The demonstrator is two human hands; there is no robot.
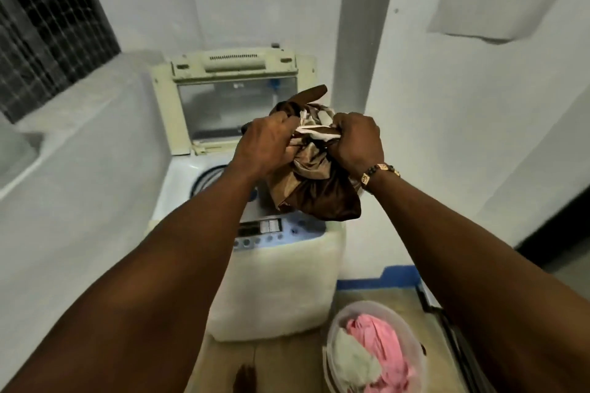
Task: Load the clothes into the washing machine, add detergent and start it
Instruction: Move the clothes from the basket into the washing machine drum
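**Both hands grip a brown bundle above the open washer**

The left hand [265, 143] and the right hand [357, 140] are both closed tight on a crumpled brown satin garment [316, 188], with a strip of white fabric pinched between them near the knuckles. The fingers of each hand curl fully into the cloth, so no gap shows between fingertips and palm. Most of the bundle hangs below the fingers; one brown flap sticks up beyond them, toward the raised lid [236, 99].

Under the hands stands a top-loading washing machine [281, 284], its lid tilted back against the wall. The tub opening [207, 177] lies just past the left wrist, partly hidden by the forearm. The control panel [265, 230] sits directly beneath the hanging garment, nearer the person than the fingers.

A beaded bracelet [380, 171] circles the right wrist. Below the right forearm, on the floor, a translucent plastic basin [412, 332] holds pink clothes [380, 348] and a pale garment [354, 360].
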